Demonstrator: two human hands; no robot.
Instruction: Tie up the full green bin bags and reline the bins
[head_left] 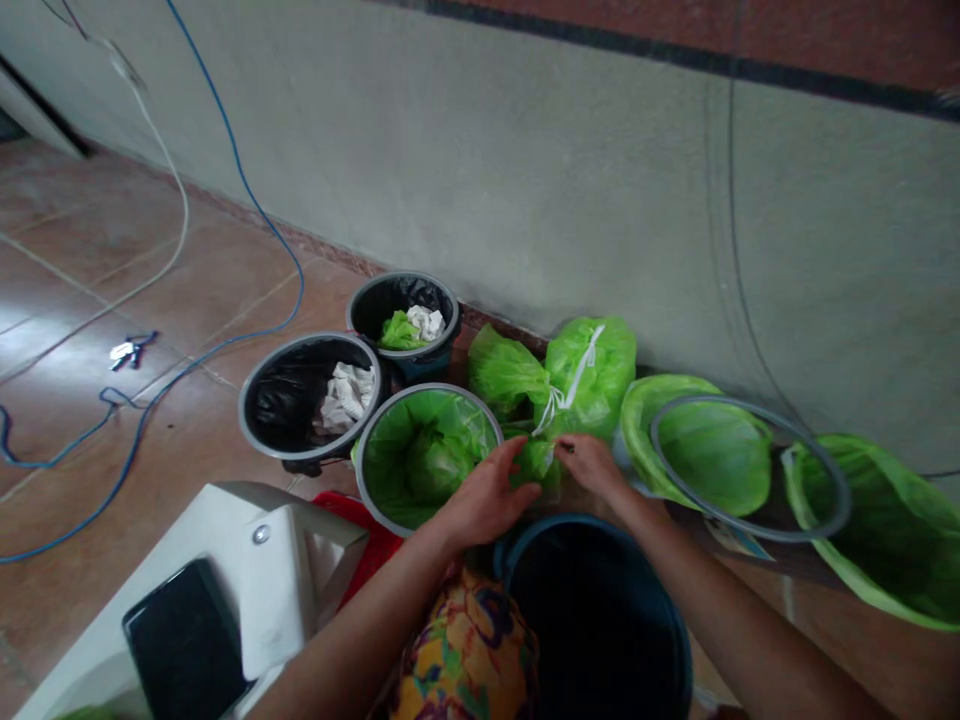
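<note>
Low in front of me, a small green plastic bag (pixel 538 458) sits between my two hands. My right hand (pixel 590 466) has its fingertips pinched together at the right side of this bag. Close to its left side is my left hand (pixel 491 492), thumb and fingers apart and curved toward the bag; whether it touches the plastic I cannot tell. Just behind stand two tied green bags, one (pixel 506 370) leaning left and a fuller one (pixel 611 350) with white ties. A grey-rimmed bin lined in green (pixel 431 400) stands beside my left hand. Below my hands is a dark blue bucket (pixel 600 610).
Two black-lined bins (pixel 277 395) with crumpled white paper stand at the left. On the right, a loose grey ring (pixel 750 402) lies across green-lined bins (pixel 877 500). A blue cable (pixel 225 110) crosses the floor near keys (pixel 131 350). A white surface (pixel 187 530) bears a phone (pixel 184 635).
</note>
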